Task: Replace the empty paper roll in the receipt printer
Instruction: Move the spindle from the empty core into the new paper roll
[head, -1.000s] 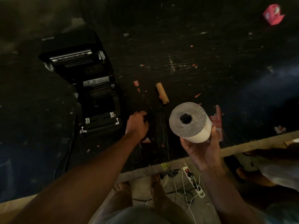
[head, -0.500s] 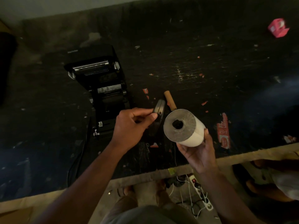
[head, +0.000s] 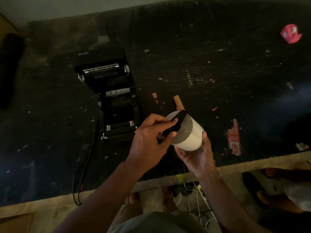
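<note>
A black receipt printer (head: 116,101) lies on the dark table with its lid swung open and its roll bay bare. My right hand (head: 200,155) holds a full white paper roll (head: 188,135) from below, its grey end face tilted toward me. My left hand (head: 151,140) pinches a flat black plastic holder piece (head: 176,122) and presses it against that end face, covering the core hole. An empty brown cardboard core (head: 178,102) lies on the table just behind the roll.
The printer's black cable (head: 84,169) loops off the table's front edge at left. A red label strip (head: 234,137) and small red scraps lie at right, a crumpled red packet (head: 290,33) far right. A power strip and wires (head: 200,192) sit on the floor below.
My left hand picked the black piece up off the table beside the printer and brought it right onto the roll's end. The view has shifted, with the printer nearer the centre.
</note>
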